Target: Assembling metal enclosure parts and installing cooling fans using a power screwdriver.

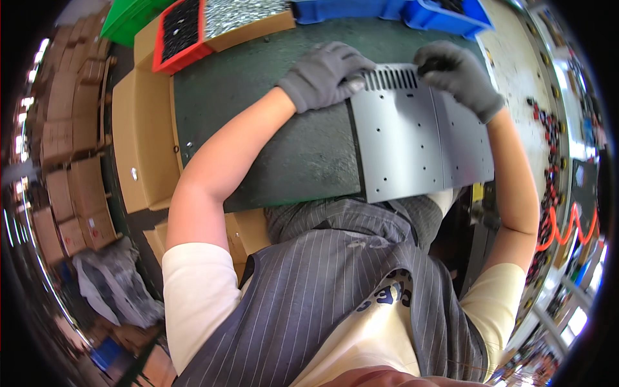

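Item: metal panel point(403, 138), silver-grey, one piece, on the dark green table point(290, 161), near edge toward the person's lap. Small holes dot its face; a straight line, fold or joint unclear, runs from far end to near. A row of slots point(391, 79) crosses its far end.

Left hand point(329, 76): grey glove; at the panel's far left corner, fingers and thumb closing about the edge, apparently a light hold; how firmly cannot be told.

Right hand point(459, 79): grey glove; by the far end of the panel, right of the slots, fingers curled inward; whether they pinch a small part cannot be told.

Handling, as judged: stiff, thin sheet, moderate in weight, smooth enough to slide in a glove; finish likely to scratch, corners possibly sharp. Best taken by both long side edges, midway along, clear of the slots.

Surroundings: beyond the panel, blue bin point(445, 19); beyond and left of it, red bin point(186, 59) of black parts and cardboard tray point(255, 30) of silver parts.
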`<state>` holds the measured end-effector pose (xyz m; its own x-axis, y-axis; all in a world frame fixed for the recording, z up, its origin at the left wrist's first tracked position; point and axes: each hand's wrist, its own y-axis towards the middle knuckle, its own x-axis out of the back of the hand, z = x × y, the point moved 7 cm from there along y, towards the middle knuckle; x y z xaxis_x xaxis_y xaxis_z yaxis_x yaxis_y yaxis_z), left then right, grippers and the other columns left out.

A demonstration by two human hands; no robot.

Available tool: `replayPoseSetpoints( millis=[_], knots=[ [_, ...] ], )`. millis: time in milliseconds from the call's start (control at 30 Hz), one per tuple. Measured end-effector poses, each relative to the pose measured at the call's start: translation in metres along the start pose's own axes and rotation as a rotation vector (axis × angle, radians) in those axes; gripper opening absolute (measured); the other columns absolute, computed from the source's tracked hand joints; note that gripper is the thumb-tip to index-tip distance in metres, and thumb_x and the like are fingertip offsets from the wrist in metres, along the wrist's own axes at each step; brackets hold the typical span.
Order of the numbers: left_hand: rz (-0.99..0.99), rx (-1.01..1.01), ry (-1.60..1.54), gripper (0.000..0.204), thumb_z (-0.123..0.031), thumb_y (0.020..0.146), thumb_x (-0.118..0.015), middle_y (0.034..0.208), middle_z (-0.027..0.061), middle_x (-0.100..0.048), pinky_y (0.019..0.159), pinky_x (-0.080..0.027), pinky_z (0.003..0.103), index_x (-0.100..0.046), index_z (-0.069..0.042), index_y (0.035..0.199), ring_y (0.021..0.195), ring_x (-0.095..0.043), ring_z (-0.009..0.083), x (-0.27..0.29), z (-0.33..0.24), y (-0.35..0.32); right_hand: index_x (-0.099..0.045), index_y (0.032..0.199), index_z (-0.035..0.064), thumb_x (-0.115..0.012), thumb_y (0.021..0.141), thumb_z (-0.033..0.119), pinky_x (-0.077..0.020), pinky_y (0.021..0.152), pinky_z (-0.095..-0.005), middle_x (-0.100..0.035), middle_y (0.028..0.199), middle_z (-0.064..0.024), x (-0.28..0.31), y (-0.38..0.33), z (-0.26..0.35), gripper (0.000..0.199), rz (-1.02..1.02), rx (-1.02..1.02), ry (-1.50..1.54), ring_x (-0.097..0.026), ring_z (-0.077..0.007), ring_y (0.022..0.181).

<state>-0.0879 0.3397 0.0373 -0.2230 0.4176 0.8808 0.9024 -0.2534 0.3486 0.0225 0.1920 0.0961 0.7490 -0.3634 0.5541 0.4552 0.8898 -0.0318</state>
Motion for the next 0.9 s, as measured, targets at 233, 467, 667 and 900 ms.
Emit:
replayPoseSetpoints(
  millis=[233,467,667,900],
  knots=[
    [-0.140,-0.038,-0.085,0.065,-0.048,0.076,-0.061,0.123,0.0173,-0.049,0.100,-0.033,0.042,-0.047,-0.008,0.124,0.118,-0.043,0.0329,0.014,-0.031,0.024,-0.053,0.115,0.0178,-0.065,0.074,0.026,-0.0463,0.082,-0.0401,-0.050,0.112,-0.0116,-0.047,-0.056,0.000,0.044,-0.008,0.071,-0.676,-0.053,-0.0328,0.101],
    [0.057,-0.073,-0.123,0.093,-0.063,0.063,-0.064,0.134,0.0183,-0.038,0.108,-0.020,0.047,-0.034,-0.011,0.135,0.128,-0.031,0.0353,-0.029,-0.087,0.050,-0.036,0.134,0.0054,-0.057,0.068,0.066,-0.0276,0.102,-0.0459,-0.041,0.133,-0.0171,-0.025,-0.103,-0.019,0.093,-0.255,0.090,-0.856,-0.034,-0.0386,0.124],
    [0.118,-0.017,0.006,0.067,-0.046,0.067,-0.068,0.121,0.0098,-0.051,0.101,-0.029,0.045,-0.049,-0.020,0.125,0.118,-0.041,0.0302,-0.044,-0.098,0.069,-0.035,0.133,-0.0004,-0.050,0.070,0.071,-0.0213,0.106,-0.0463,-0.039,0.134,-0.0206,-0.015,-0.127,-0.043,0.096,-0.304,-0.099,-0.916,-0.031,-0.0383,0.127],
    [0.139,0.021,-0.011,0.037,-0.028,0.071,-0.065,0.105,0.0049,-0.058,0.095,-0.035,0.042,-0.061,-0.019,0.107,0.107,-0.050,0.0251,-0.034,-0.099,0.063,-0.036,0.132,-0.0012,-0.050,0.072,0.069,-0.0213,0.107,-0.0456,-0.039,0.135,-0.0186,-0.010,-0.131,-0.042,0.094,-0.350,-0.106,-0.888,-0.031,-0.0360,0.128]
  ],
)
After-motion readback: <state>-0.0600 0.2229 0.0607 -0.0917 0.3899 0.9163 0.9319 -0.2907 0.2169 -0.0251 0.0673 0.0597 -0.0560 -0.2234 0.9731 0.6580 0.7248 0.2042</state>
